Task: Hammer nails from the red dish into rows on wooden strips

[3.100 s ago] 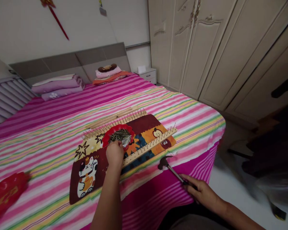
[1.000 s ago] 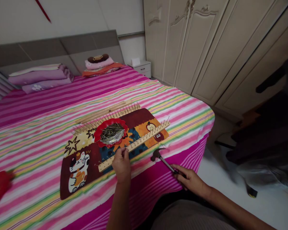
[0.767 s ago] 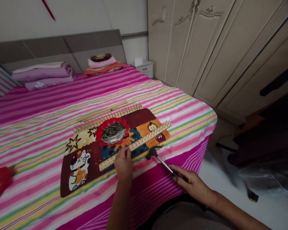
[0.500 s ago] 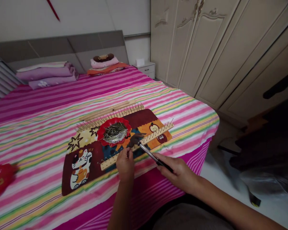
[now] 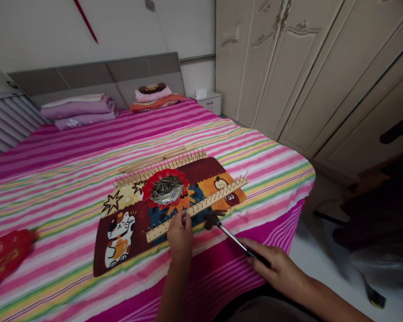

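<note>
My left hand (image 5: 180,232) pinches a thin nail upright against the near wooden strip (image 5: 201,205), which carries a row of nails. My right hand (image 5: 278,269) grips the handle of a small hammer (image 5: 221,226); its dark head hovers just right of my left hand, close to the strip. A red dish of loose nails (image 5: 166,191) sits behind the strip on a patchwork cat mat (image 5: 121,232). A second nailed wooden strip (image 5: 161,170) lies along the mat's far edge.
All this lies on a bed with a pink striped sheet (image 5: 70,152). Folded purple bedding (image 5: 77,112) and a pillow stack (image 5: 152,96) are at the headboard. A red bag (image 5: 5,257) lies at the left. Cream wardrobes (image 5: 289,67) stand to the right.
My left hand left the nail dish and came to the near strip with a nail. The hammer swung in over the strip, and now sits back a little to the right.
</note>
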Demonstrator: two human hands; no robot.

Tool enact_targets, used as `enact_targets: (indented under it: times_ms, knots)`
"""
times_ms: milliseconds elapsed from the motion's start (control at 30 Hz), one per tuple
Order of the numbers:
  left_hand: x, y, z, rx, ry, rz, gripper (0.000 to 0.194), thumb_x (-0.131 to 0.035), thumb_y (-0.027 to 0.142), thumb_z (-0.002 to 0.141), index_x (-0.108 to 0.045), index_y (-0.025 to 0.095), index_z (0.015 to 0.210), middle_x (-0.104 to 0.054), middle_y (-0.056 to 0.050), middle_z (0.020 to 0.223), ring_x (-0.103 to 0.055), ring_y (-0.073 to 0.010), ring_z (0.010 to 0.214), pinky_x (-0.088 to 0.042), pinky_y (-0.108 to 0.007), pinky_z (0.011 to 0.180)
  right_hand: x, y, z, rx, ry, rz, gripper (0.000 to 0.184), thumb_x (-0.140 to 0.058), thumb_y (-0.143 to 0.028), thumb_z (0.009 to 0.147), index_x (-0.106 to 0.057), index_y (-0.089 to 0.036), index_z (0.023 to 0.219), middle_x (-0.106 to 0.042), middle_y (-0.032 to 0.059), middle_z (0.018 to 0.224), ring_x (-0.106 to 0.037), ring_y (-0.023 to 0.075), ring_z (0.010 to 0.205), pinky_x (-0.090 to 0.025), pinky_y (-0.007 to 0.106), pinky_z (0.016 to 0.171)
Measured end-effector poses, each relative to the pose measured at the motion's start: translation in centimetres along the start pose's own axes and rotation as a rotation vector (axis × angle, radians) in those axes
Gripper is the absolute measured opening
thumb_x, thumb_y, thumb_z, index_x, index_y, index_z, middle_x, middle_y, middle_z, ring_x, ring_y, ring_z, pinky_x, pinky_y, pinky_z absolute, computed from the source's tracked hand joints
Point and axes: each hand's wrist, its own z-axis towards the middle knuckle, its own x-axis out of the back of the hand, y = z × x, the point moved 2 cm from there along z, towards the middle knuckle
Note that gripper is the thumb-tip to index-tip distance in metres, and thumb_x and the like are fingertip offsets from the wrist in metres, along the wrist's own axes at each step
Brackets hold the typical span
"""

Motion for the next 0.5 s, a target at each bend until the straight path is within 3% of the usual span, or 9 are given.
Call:
enact_targets:
  times_ms: [133,200,400,500]
  knots:
    - [2.6,0.8,2.6,-0.057,0.058,0.103,0.023,-0.046,0.029,0.08,-0.065,0.019,0.089,-0.066,-0.005,0.085,-0.06,-0.0163,0.078,-0.044,-0.028,0.074,-1.4,4.3,-1.3,-0.164,0.0,0.055,0.043,-0.047,-0.029,0.084,-0.057,-0.02,0.125,-0.069,0.0071,0.113,-0.066,0.0216,0.099,-0.053,0.03,0.086]
    - [3.5,1.1,4.9,-0.054,0.016,0.249,0.023,-0.046,0.027,0.08,-0.066,0.019,0.088,-0.066,-0.006,0.087,-0.06,-0.0183,0.082,-0.044,-0.029,0.076,-1.9,5.6,-1.4,-0.212,0.023,0.093,0.044,-0.048,-0.031,0.082,-0.059,-0.018,0.123,-0.069,0.0075,0.112,-0.066,0.0223,0.099,-0.052,0.031,0.087]
    - [2.3,1.1,10.8,0.172,-0.433,0.66,0.024,-0.05,0.029,0.075,-0.07,0.021,0.086,-0.068,-0.012,0.096,-0.061,-0.028,0.092,-0.044,-0.037,0.075,-2.3,6.5,-0.9,-0.265,0.069,0.187,0.045,-0.051,-0.033,0.08,-0.06,-0.016,0.122,-0.068,0.0082,0.115,-0.063,0.0231,0.105,-0.048,0.032,0.093]
    - [1.1,1.0,11.9,0.257,-0.538,0.718,0.023,-0.055,0.026,0.07,-0.071,0.019,0.085,-0.068,-0.016,0.099,-0.061,-0.0315,0.094,-0.044,-0.038,0.073,-2.4,6.4,-1.0,-0.268,0.09,0.195,0.044,-0.053,-0.034,0.08,-0.062,-0.018,0.12,-0.072,0.0063,0.106,-0.065,0.0229,0.101,-0.05,0.031,0.09]
